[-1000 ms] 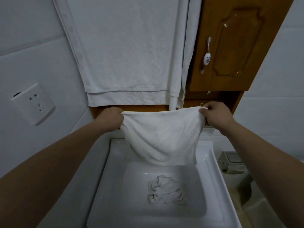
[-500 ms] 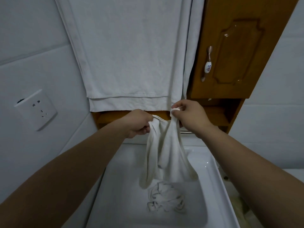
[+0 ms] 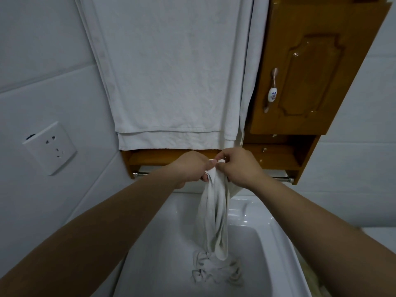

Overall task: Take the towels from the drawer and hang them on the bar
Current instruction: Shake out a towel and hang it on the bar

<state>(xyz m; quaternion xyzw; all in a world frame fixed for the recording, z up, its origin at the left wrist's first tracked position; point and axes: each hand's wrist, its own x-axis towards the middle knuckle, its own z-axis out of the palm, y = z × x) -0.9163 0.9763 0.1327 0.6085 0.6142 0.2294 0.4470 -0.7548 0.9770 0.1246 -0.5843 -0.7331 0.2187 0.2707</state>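
A small white towel (image 3: 214, 219) hangs bunched from both hands over the sink. My left hand (image 3: 190, 168) grips its top edge, and my right hand (image 3: 237, 166) pinches the same edge right beside it, the two hands touching. Behind the hands runs a metal bar (image 3: 282, 179) under the wooden shelf (image 3: 276, 156). A large white towel (image 3: 171, 78) hangs on the wall above. Another crumpled white cloth (image 3: 214, 269) lies in the basin below.
A white sink (image 3: 162, 243) fills the lower view. A wooden cabinet door (image 3: 310, 71) with a ceramic handle (image 3: 271, 91) is at the upper right. A wall socket (image 3: 50, 147) sits on the left tiles.
My hands came together from a wide spread, folding the towel from a flat sheet into a narrow hanging bunch. The view has tilted upward, closer to the shelf and bar.
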